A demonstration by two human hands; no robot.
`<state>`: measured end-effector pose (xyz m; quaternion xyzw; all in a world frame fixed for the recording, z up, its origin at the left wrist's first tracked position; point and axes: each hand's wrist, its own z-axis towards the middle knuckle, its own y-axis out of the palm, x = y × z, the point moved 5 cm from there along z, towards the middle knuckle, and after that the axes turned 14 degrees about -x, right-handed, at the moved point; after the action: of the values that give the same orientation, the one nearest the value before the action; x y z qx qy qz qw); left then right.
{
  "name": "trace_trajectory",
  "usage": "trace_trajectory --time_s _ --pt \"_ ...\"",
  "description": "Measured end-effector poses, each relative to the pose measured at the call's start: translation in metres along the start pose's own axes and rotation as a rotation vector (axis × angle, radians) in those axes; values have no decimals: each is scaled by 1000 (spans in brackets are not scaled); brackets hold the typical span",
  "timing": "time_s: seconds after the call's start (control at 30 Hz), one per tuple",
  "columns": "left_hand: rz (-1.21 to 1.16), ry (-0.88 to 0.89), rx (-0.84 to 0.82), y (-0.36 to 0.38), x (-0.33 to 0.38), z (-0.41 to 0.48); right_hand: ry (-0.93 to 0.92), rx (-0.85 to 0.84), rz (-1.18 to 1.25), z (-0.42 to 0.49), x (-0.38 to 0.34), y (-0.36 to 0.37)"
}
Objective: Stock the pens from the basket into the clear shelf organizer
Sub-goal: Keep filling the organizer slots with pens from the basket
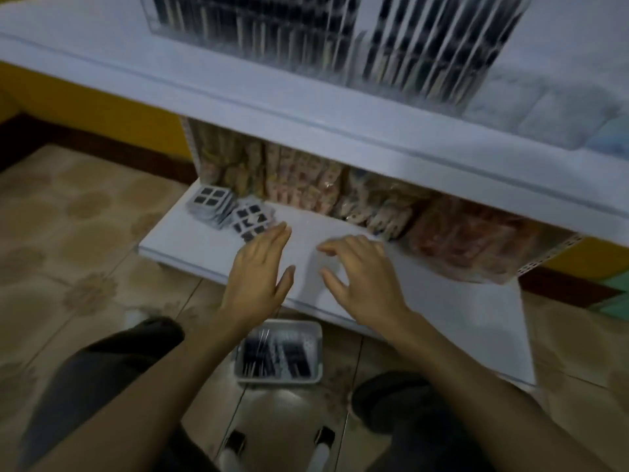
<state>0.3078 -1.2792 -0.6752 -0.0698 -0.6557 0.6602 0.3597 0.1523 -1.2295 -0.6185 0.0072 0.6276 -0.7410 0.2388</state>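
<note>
Pens (275,356): dark, lying side by side in a grey basket (279,380). Heavy blur, so no count possible. The basket sits on the tiled floor (68,240), just in front of the lower shelf (190,245), between the person's left knee (102,369) and right knee (391,396), under both forearms.

Organizer (425,46): clear plastic, on the upper shelf (238,100) at top of frame, well apart from the basket. It is split into narrow slots, w/ more dark pens standing upright in them (272,28). Also blurred.

L hand (258,267): above the lower shelf, palm down, fingers straight and together, grip released, nothing in it. Fingertips are just beside a cube-puzzle pack (250,221); cannot tell if touching.

R hand (360,277): near the L hand, also above the lower shelf, fingers spread and loosely bent, grip released, holding nothing. Contact w/ the shelf surface can't be judged.

Other: a second cube-puzzle stack (209,206) sits at the lower shelf's L corner. Rows of small packets (299,178) fill the back of the lower shelf. Clear wrapped packs (544,107) lie to the R of the organizer on the upper shelf; contents unreadable.
</note>
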Motion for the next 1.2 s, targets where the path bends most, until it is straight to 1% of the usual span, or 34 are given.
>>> trace_trajectory --time_s 0.1,0.13,0.2,0.3,0.43,0.5,0.6,0.7,0.77,0.87,0.93,1.03,1.1,1.2 --pt "41 -195 -145 42 -47 -36 133 -270 35 -9 22 75" --pt "67 -239 -202 55 -58 -47 174 -335 43 -14 29 97" --pt "124 -275 -290 82 -78 -63 223 -434 31 -23 42 138" --pt "140 -315 -357 127 -107 -77 275 -561 20 -30 58 200" --pt "50 -456 -496 197 -136 -104 306 -752 -25 -46 69 279" --pt "-14 -524 -535 230 -147 -113 321 -840 -44 -57 76 315" --pt "-126 -563 -578 276 -155 -124 281 -977 -165 -73 89 361" --pt "-259 -621 -600 323 -165 -127 118 -1120 -363 -78 98 408" --pt "-324 -670 -593 351 -173 -125 3 -1160 -502 -74 102 432" --pt "-269 -776 -639 384 -183 -124 -62 -1236 -623 -71 114 466" --pt "-269 -866 -660 399 -188 -125 -21 -1267 -607 -71 118 483" --pt "-349 -916 -629 414 -187 -117 95 -1113 -504 -63 114 496" --pt "-385 -939 -606 423 -183 -108 153 -1089 -472 -65 114 503" --pt "-478 -1009 -586 438 -177 -102 251 -1132 -293 -67 117 513"
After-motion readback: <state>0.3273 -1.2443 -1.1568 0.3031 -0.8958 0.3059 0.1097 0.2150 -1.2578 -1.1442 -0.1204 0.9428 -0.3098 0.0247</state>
